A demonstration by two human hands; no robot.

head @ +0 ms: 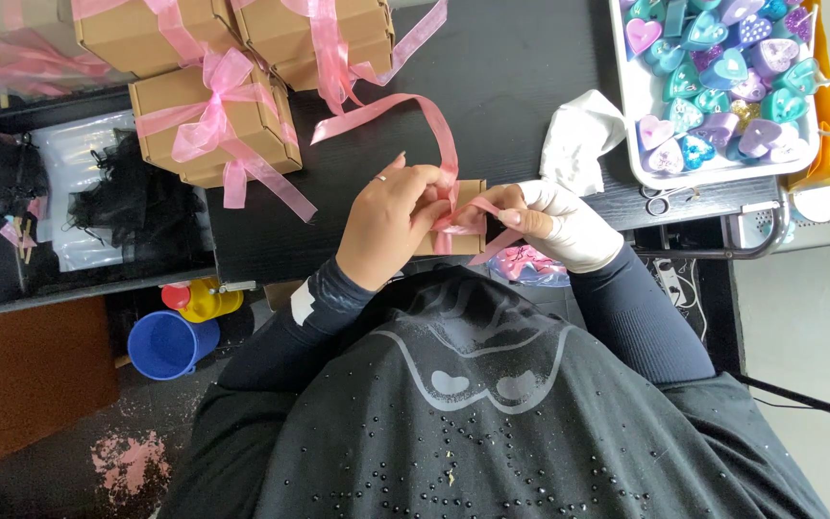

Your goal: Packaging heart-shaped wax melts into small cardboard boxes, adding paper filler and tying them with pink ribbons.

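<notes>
Small brown box [463,216] between both hands. Left hand [388,226] grip holds box side; right hand [554,226] grip pinches pink ribbon [458,219] on top.

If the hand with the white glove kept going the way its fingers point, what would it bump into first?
The right hand points toward the small brown box and its pink ribbon, which it already touches. Just past those is the left hand.

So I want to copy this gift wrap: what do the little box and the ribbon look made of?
The box looks like plain brown cardboard, matte, with creased fold edges. The ribbon seems a thin, sheer pink fabric, perhaps organza, with a slight sheen; the dark table shows faintly through it. Both hands, left hand and right hand, pinch it.
</notes>
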